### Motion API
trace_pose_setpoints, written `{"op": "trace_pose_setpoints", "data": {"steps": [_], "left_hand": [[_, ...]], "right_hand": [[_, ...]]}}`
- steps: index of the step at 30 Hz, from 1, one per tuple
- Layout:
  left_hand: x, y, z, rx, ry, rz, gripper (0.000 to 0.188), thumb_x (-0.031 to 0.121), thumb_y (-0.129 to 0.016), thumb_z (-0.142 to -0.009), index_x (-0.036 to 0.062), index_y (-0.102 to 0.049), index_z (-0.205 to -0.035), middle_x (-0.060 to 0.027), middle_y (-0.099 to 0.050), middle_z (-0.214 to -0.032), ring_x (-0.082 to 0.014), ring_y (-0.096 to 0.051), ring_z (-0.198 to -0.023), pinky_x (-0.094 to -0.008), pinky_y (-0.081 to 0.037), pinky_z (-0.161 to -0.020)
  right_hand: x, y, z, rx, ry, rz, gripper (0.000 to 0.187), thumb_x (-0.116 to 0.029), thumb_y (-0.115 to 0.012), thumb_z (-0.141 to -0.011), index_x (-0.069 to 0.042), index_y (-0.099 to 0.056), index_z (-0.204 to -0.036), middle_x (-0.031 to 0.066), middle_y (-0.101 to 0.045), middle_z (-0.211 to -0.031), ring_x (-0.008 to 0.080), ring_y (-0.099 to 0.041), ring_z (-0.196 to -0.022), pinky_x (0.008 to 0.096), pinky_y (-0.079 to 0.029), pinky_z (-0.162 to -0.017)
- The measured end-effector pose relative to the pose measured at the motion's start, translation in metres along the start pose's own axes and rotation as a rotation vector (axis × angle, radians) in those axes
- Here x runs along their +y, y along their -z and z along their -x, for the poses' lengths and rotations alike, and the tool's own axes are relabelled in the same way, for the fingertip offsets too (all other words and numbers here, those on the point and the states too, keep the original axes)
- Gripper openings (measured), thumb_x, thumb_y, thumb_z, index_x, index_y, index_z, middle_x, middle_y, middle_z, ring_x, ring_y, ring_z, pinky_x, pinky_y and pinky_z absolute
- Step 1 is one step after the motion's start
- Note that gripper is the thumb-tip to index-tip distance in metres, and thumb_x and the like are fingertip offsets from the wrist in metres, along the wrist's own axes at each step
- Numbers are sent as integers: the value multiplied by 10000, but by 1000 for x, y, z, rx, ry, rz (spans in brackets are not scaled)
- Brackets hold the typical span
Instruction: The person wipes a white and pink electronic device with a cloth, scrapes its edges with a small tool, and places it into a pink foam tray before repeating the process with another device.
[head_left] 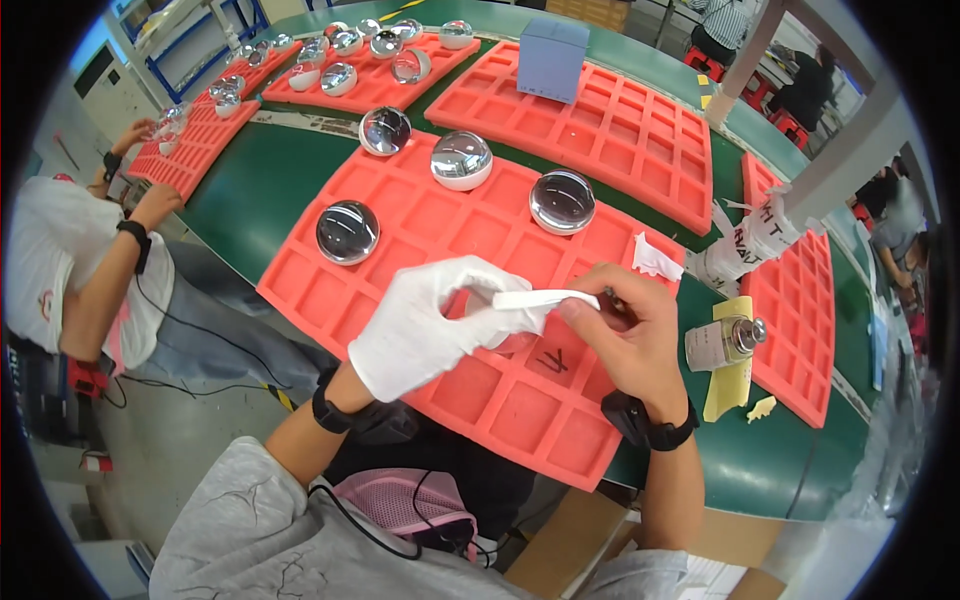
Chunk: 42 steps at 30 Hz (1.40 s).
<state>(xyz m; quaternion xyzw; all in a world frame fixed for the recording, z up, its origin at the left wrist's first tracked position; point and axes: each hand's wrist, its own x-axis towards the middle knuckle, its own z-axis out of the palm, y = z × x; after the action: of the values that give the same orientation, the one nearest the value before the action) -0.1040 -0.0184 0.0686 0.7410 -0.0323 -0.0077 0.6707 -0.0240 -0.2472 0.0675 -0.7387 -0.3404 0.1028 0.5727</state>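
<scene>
My left hand (430, 325) wears a white glove. Its fingers curl round toward the thumb, over the middle of a red foam tray (480, 395). A clear, rounded edge shows beneath the gloved fingertips, but I cannot make out what they hold. Bare, my right hand (635, 330) pinches the right end of a folded white strip (545, 299), cloth or paper. The strip's left end meets the gloved fingertips. Beyond my hands, clear glass balls sit in the tray: one at the left (348, 232), one in the middle (461, 160), one at the right (562, 201).
Another glass ball (385, 131) rests at the tray's far corner. A blue box (553, 60) stands on a farther red tray (640, 130). Right of my tray, a metal-topped bottle (725, 343) sits on a yellow cloth (728, 390), near a wrapped post (750, 245). A co-worker (80, 260) works at left.
</scene>
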Motion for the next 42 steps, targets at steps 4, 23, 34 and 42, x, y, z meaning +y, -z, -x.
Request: {"op": "trace_pose_setpoints", "data": {"steps": [4,23,34,42], "left_hand": [[-3,9,0,93,-184,-66,274,96,-744,-908,-11,-675,-1150,-81,-694,-1129,-139,-653,-924,-301,-537,-860],[18,-22,60,-337,188,542,119,100,-726,-937,17,-677,-1005,-57,-701,-980,-125,-653,-873,-288,-537,-797],[15,-15,52,-509,99,-154,209,31,-733,-895,55,-719,-1103,-33,-719,-795,-94,-648,-687,-275,-507,-591],[-28,-28,44,-181,-650,-532,397,115,-762,-747,123,-727,-1142,4,-674,-831,-184,-639,-671,-313,-517,-626]], "right_hand": [[-6,2,3,21,-43,-80,115,-91,-697,-892,1,-628,-879,-8,-585,-823,23,-449,-696,199,-312,-566],[-74,-18,98,234,-238,-201,337,-158,-683,-866,28,-623,-1140,36,-559,-763,127,-488,-687,270,-385,-652],[-54,-51,98,-87,-173,286,383,48,-567,-875,15,-633,-1250,110,-673,-845,231,-624,-696,316,-506,-658],[-44,-65,91,148,-231,135,413,130,-563,-828,36,-668,-1216,137,-702,-939,247,-663,-741,302,-518,-685]]}}
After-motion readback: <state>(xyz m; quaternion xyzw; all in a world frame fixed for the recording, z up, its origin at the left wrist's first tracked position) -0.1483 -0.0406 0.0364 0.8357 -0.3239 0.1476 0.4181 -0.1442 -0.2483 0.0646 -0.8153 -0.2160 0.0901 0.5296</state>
